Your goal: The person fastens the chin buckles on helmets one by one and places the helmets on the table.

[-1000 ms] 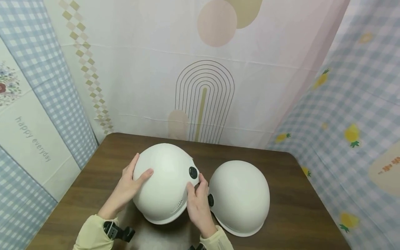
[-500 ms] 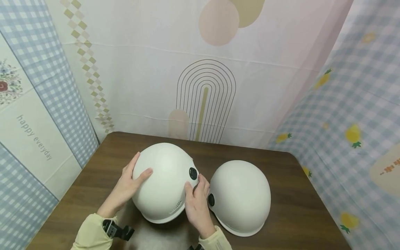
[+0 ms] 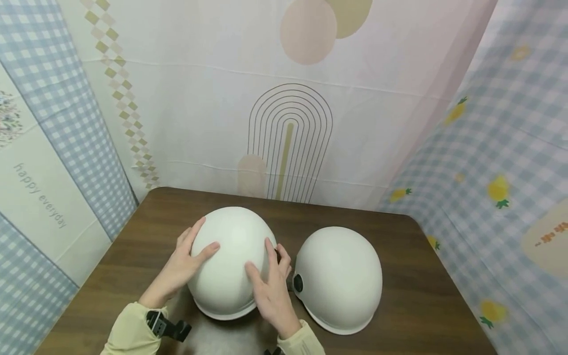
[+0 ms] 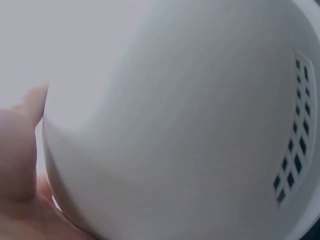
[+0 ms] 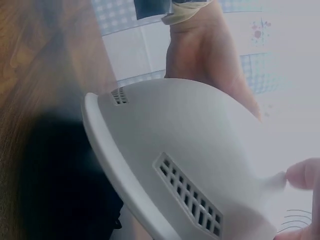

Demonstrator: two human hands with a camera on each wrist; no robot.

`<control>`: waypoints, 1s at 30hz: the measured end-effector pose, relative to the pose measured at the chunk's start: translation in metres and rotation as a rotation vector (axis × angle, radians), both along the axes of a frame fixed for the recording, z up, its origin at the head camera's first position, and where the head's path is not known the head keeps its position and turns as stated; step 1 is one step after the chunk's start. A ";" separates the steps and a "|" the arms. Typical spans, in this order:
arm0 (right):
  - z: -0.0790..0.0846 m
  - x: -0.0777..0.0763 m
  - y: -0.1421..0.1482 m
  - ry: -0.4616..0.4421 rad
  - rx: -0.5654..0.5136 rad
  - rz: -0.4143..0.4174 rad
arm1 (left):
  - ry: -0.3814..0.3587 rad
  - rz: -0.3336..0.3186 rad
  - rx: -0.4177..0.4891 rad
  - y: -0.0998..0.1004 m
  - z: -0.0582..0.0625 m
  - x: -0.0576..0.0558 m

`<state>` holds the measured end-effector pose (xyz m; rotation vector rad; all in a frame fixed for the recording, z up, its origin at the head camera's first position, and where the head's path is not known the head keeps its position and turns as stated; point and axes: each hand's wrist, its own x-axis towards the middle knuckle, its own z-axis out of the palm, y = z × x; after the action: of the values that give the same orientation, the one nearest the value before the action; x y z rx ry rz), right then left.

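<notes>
A glossy white helmet (image 3: 228, 266) is gripped from both sides, its dome facing up. On its left side my left hand (image 3: 179, 268) holds the shell, thumb on the dome and fingers round the far side. My right hand (image 3: 270, 291) holds the right side, thumb on the shell and fingers spread toward the back, mostly covering a black round knob. Slotted vents (image 5: 190, 200) near the rim show in the right wrist view. In the left wrist view the shell (image 4: 175, 125) fills most of the picture.
A second white helmet (image 3: 341, 278) rests dome up on the brown wooden table (image 3: 417, 296), right beside my right hand, its black round knob (image 3: 298, 283) facing left. A patterned cloth (image 3: 213, 123) hangs behind the table, with checked cloth (image 3: 466, 148) at the right.
The held helmet has turned, taking its black knob toward the back right and its vents out of the head view. My right hand has shifted left and higher on the shell.
</notes>
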<state>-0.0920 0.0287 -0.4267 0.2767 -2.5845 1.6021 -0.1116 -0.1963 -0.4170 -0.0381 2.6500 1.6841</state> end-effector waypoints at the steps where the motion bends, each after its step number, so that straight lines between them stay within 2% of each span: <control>1: 0.000 -0.001 -0.001 -0.004 -0.007 -0.005 | 0.000 0.001 -0.003 0.000 0.000 0.000; 12: -0.007 -0.003 -0.005 -0.039 -0.024 -0.042 | -0.022 0.012 -0.030 0.002 -0.003 -0.002; 21: -0.013 -0.002 -0.008 -0.084 -0.039 -0.056 | -0.028 0.019 -0.014 0.002 -0.004 -0.004; 30: -0.028 -0.007 -0.012 -0.140 -0.047 -0.074 | -0.020 0.011 -0.043 0.007 -0.007 -0.002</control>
<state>-0.0988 0.0168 -0.4548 0.0659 -2.6189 1.7114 -0.1140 -0.1894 -0.4238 -0.0690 2.6758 1.6211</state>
